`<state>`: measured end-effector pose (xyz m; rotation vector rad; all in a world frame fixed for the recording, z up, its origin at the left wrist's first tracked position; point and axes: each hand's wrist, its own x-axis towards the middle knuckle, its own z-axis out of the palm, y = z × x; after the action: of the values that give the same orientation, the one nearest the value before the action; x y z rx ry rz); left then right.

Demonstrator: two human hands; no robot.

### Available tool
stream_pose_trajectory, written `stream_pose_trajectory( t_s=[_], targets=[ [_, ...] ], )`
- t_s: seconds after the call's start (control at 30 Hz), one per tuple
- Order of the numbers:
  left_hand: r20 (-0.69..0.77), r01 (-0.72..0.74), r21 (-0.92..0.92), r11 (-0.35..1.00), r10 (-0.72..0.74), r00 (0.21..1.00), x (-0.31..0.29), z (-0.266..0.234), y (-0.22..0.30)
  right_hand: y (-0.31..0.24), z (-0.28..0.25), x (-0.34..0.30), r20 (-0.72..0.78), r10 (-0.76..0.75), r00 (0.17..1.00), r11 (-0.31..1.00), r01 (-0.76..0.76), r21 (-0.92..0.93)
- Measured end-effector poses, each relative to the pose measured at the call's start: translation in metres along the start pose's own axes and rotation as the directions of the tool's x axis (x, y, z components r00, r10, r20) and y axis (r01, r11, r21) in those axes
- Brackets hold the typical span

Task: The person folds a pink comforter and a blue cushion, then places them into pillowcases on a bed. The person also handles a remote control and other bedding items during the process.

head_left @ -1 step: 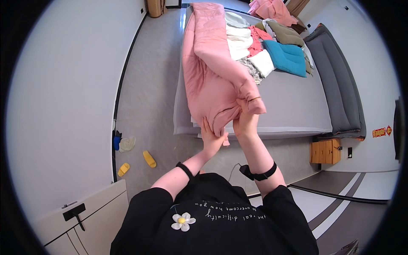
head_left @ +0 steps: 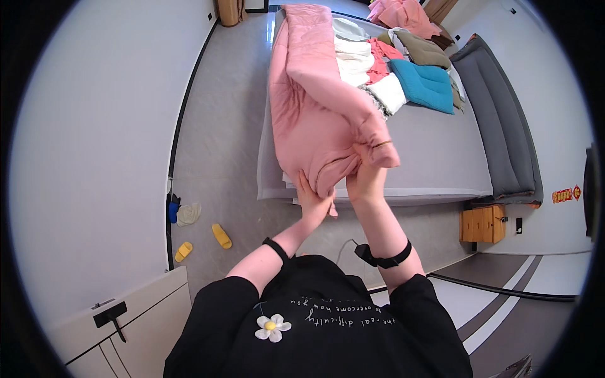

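Covering part of one grey-sheeted bed (head_left: 435, 148), upper centre: one puffy pink fabric comforter (head_left: 312, 129), left hand (head_left: 314, 201) and right hand (head_left: 368, 181) clamped on its near end. Grey floor's (head_left: 217, 138) got two yellow slippers (head_left: 221, 236), lower left.

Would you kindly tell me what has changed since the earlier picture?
The near end of the pink quilt shifted slightly right with the right hand, hiding more of the grey patterned cloth. Nothing was newly grasped or let go. The left hand, teal pillow and yellow slippers stayed about the same.
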<state>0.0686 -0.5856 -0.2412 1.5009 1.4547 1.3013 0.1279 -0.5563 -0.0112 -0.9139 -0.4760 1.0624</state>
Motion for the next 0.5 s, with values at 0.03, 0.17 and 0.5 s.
stream_pose_trajectory(
  t_s=[0.03,0.17,0.5],
  targets=[
    [-0.01,0.045,-0.144,0.989,-0.047,0.999,0.012,0.001,0.007,-0.012,0.006,-0.003,-0.02,0.004,1.0,1.0,-0.003,0.029],
    [-0.076,-0.081,-0.326,0.942,0.059,0.995,0.066,-0.029,0.019,-0.076,-0.028,0.018,-0.028,-0.221,0.975,0.975,0.222,0.029],
    [0.553,-0.342,0.196,0.919,0.185,0.813,-0.05,0.035,0.031,-0.135,-0.294,0.037,-0.009,-0.299,0.954,0.891,0.276,-0.36]
  ],
)
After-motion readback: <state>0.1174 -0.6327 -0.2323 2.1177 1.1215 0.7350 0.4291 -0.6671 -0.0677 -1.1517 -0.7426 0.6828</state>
